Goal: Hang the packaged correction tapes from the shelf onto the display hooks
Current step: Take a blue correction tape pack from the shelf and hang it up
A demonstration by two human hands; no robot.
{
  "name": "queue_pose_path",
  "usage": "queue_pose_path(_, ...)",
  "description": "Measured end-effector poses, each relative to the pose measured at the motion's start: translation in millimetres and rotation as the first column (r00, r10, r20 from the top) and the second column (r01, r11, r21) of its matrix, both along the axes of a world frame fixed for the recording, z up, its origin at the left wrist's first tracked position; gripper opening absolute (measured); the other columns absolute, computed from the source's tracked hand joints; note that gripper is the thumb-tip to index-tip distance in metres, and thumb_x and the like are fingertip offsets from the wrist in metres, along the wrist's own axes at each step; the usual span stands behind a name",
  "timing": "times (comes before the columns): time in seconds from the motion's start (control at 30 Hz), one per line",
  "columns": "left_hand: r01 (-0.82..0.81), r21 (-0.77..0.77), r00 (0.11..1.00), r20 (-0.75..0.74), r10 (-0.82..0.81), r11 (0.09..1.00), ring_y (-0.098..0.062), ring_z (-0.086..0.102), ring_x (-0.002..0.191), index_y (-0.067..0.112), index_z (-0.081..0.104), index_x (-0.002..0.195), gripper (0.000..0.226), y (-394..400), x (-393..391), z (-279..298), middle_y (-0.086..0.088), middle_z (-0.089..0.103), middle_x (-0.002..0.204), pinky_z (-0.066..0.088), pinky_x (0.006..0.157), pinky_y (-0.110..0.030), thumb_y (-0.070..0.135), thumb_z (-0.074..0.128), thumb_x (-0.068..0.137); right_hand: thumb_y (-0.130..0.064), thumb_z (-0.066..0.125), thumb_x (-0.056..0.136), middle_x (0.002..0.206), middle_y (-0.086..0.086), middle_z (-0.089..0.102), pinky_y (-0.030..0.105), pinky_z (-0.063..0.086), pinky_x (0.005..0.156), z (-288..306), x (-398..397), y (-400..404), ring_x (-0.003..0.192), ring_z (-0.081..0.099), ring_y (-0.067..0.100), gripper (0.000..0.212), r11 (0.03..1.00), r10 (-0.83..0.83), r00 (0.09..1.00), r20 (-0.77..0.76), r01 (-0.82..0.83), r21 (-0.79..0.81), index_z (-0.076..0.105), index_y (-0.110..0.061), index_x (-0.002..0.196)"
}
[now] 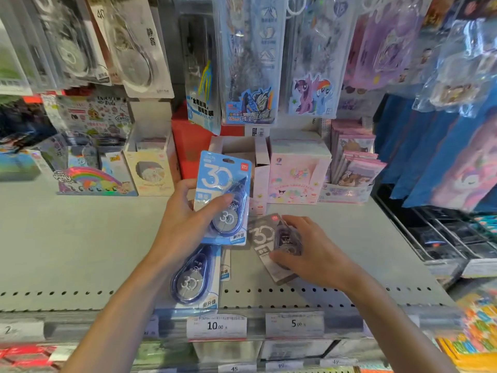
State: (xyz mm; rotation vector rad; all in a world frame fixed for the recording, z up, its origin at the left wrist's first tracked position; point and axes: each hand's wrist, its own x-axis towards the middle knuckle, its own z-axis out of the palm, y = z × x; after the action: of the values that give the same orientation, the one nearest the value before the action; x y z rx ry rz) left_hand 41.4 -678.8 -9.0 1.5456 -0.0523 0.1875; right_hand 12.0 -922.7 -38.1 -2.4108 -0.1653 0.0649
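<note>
My left hand (188, 214) holds a blue-carded correction tape pack (223, 195) marked "30", lifted upright above the grey shelf (80, 238). My right hand (309, 251) is closed around a grey-carded correction tape pack (262, 235) that lies on the shelf. Another blue pack (195, 278) rests flat near the shelf's front edge, partly under my left wrist. Packs of correction tape (134, 49) hang from hooks at the upper left.
Boxes of stationery (295, 168) stand along the back of the shelf. Hanging ruler and sticker packs (252, 63) crowd the space above. Price tags (216, 325) line the shelf's front rail. A wire rack (443, 238) sits to the right.
</note>
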Motion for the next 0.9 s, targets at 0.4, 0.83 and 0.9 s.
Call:
queue_pose_path(0.4, 0.04, -0.022, 0.998, 0.059, -0.038, 0.999, -0.019, 0.075, 0.106, 0.033, 0.07, 0.111, 0.036, -17.4, -6.5, 13.0, -0.005, 0.073, 0.124, 0.06, 0.094, -0.044, 0.037, 0.082, 0.077, -0.032, 0.084, 0.084, 0.116, -0.026, 0.056, 0.02, 0.056, 0.078, 23.1, -18.1, -29.2, 0.114, 0.059, 0.007, 0.06, 0.916, -0.283, 0.946, 0.161, 0.216, 0.338, 0.052, -0.033, 0.135)
queue_pose_path(0.83, 0.119, -0.093, 0.992, 0.061, -0.113, 0.989, -0.012, 0.078, 0.093, 0.02, 0.066, 0.121, 0.037, -29.3, -14.3, 32.8, 0.005, 0.081, 0.104, 0.06, 0.065, -0.019, 0.021, 0.081, 0.088, -0.038, 0.083, 0.083, 0.135, -0.007, 0.06, 0.037, 0.052, 0.106, 63.3, -9.6, 30.7, 0.129, 0.058, 0.009, 0.063, 0.875, -0.14, 0.891, 0.431, -0.092, 0.475, 0.057, -0.025, 0.139)
queue_pose_path(0.9, 0.085, -0.102, 0.995, 0.064, -0.079, 0.991, -0.015, 0.079, 0.089, 0.018, 0.067, 0.121, 0.038, -21.0, -13.6, 35.9, 0.002, 0.082, 0.101, 0.06, 0.061, -0.022, 0.014, 0.081, 0.086, -0.043, 0.074, 0.09, 0.139, -0.004, 0.059, 0.039, 0.052, 0.106, 66.4, -7.0, 41.2, 0.132, 0.056, 0.011, 0.056, 0.872, -0.122, 0.887, 0.446, -0.119, 0.475, 0.057, -0.024, 0.141)
